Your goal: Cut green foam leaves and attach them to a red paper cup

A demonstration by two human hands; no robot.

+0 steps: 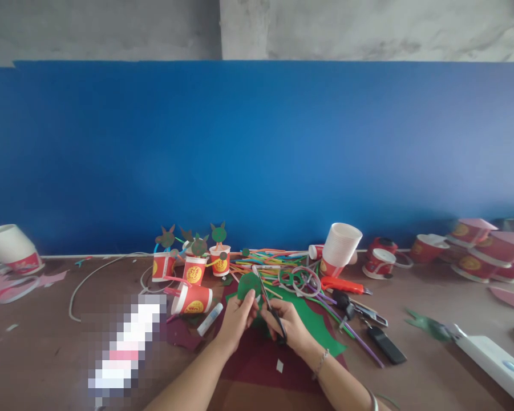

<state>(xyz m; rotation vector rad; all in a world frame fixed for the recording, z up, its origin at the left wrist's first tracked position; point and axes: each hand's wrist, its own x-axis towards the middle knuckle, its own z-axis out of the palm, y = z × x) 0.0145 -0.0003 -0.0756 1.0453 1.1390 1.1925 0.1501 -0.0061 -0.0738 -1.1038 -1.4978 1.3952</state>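
Between thumb and fingers, my left hand [241, 315] pinches a dark green paper circle [249, 285]. My right hand [287, 321] is closed on the handles of black scissors [274, 315], whose blades point up and lie along the circle's right edge. Below both hands spread a green paper sheet [320, 326] and a dark red paper sheet [257, 368]. A small white scrap [279, 365] rests on the red sheet. Left of my left hand lies a glue stick [210, 319], close to a red paper cup [192, 299] on its side.
Behind my hands lie many coloured straws [260, 258]. Cups with green cat-like heads [218, 233] stand left of them. A stack of white cups [341, 244], an orange cutter [344, 285] and keys with a black fob [385, 343] are on the right. A blue panel [257, 154] borders the table.
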